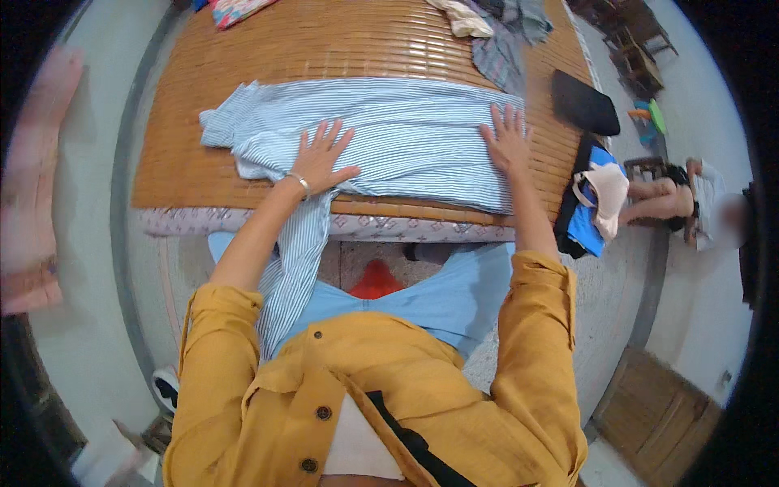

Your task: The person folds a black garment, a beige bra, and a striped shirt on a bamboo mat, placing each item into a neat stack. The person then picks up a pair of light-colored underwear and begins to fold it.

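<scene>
A blue-and-white striped shirt (pixel 414 134) lies sideways across the bamboo mat (pixel 324 45), its collar end toward the left. One sleeve (pixel 300 252) hangs over the near edge of the bed and down across my left thigh. My left hand (pixel 320 162), with a bracelet at the wrist, rests flat on the shirt near the middle, fingers spread. Flat on the shirt's right end lies my right hand (pixel 509 142), its fingers also spread. Shallow creases run through the cloth between the hands.
Right of the shirt lies a black flat item (pixel 584 103). Below it, folded blue and black clothes (pixel 586 219) carry a pale pink bra (pixel 604 195). Grey garments (pixel 503 49) sit at the far edge. At the right, a person (pixel 690 199) sits by the wall. A red object (pixel 377 280) shows below the bed.
</scene>
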### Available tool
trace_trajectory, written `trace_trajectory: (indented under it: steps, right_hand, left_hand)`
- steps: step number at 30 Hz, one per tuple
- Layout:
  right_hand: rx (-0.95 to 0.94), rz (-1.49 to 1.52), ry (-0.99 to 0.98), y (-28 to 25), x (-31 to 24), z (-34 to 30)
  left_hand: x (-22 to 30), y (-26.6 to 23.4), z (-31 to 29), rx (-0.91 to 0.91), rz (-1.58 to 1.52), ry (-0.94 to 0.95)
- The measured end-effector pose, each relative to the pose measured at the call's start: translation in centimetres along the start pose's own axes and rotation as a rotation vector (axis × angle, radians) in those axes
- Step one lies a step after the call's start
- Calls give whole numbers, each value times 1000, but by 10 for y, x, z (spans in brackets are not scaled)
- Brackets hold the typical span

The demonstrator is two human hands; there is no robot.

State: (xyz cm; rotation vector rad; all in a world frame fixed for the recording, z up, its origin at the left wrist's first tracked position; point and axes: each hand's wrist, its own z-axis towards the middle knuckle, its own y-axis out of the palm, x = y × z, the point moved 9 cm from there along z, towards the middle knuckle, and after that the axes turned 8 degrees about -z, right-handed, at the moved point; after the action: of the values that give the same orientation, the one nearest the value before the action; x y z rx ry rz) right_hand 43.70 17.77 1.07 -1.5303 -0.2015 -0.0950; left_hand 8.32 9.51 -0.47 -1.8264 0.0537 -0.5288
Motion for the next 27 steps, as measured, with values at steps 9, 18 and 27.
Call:
trace_trajectory:
  steps: [9, 18, 27]
  right_hand:
    - [179, 119, -276, -64, -149, -25]
    - [100, 169, -354, -40, -187, -41]
    - [120, 177, -356, -40, -187, -43]
  left_hand:
    - [2, -4, -4, 31, 20, 12]
    - [-88, -103, -61, 624, -302, 50]
    - [-168, -79, -68, 237, -527, -275]
